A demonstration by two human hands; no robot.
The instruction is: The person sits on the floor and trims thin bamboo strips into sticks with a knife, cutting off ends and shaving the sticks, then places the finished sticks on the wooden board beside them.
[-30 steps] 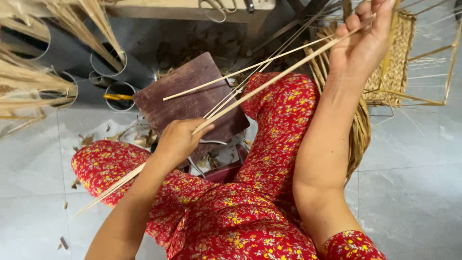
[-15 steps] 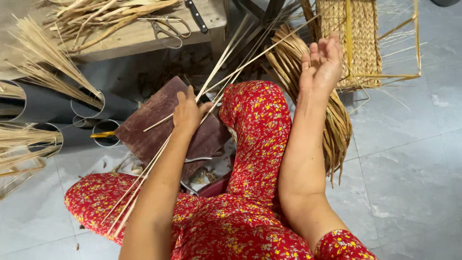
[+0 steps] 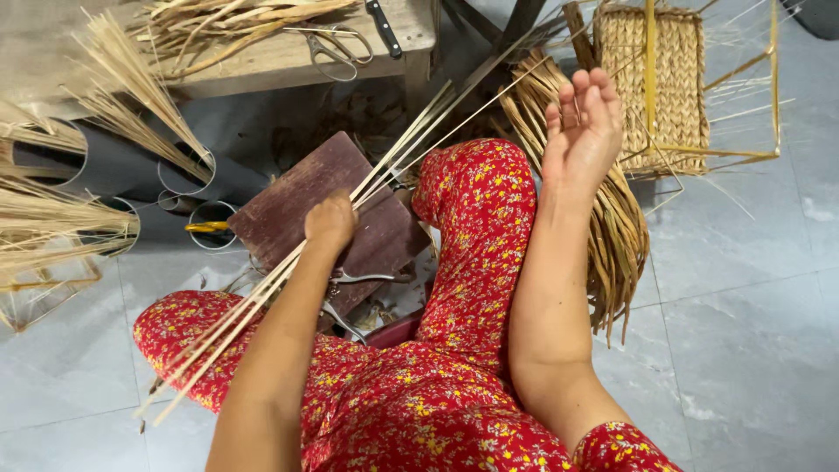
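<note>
Left hand (image 3: pixel 330 223) closed around bundle of thin reed strips (image 3: pixel 262 293), strips running across dark wooden board (image 3: pixel 288 205) toward raised knee. Right hand (image 3: pixel 584 131) open, fingers spread, holding nothing, lifted beside bunch of straw (image 3: pixel 616 236). Woven basket (image 3: pixel 651 87) on wire frame stood beyond, walls part woven, bare uprights showing; judged weaving unfinished. Scissors (image 3: pixel 336 48) lay on bench (image 3: pixel 288 61).

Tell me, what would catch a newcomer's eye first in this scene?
Probably the bundle of long pale sticks slanting across the middle, gripped in the left hand over a dark wooden board. The right hand is raised open near a half-woven basket at upper right, above bright red flowered trousers.
</note>
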